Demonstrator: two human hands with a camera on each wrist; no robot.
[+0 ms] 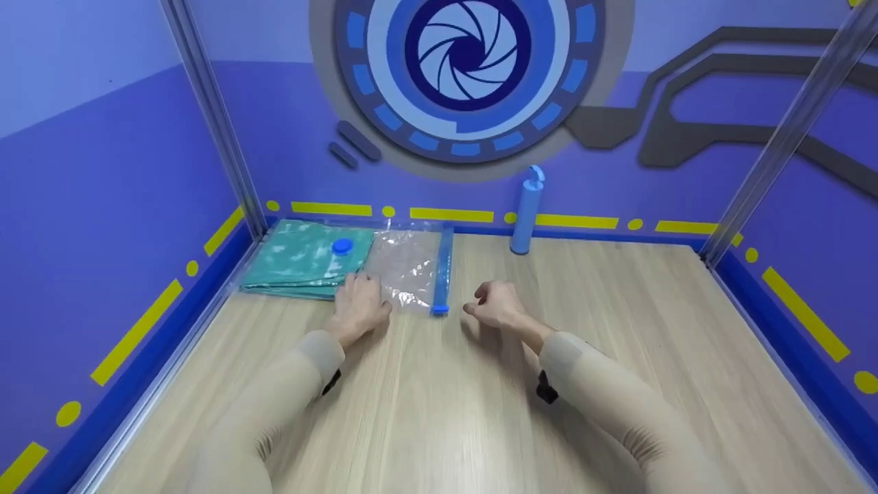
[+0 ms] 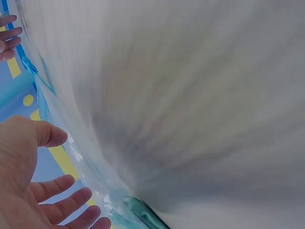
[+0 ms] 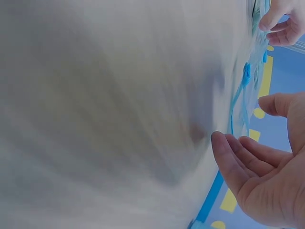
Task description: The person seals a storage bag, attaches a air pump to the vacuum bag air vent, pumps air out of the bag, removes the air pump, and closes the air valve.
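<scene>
A clear vacuum storage bag [image 1: 405,267] lies flat at the back left, with a folded green cloth [image 1: 295,250] inside its left part. The bag has a round blue valve [image 1: 342,247], a blue zip strip [image 1: 444,264] along its right end and a blue slider [image 1: 440,311] at the near corner. At the bag's front edge is my left hand [image 1: 358,305], its fingers parted and nothing gripped in the left wrist view. My right hand [image 1: 495,305] hovers right of the slider, thumb and loosely bent fingers apart, holding nothing. A blue hand pump [image 1: 526,213] stands upright behind it.
The wooden tabletop [image 1: 439,412] is bounded by a blue back wall [image 1: 274,137] and side walls. Metal posts [image 1: 219,123] rise at the two back corners. Dark wrist devices [image 1: 547,390] show under both sleeves.
</scene>
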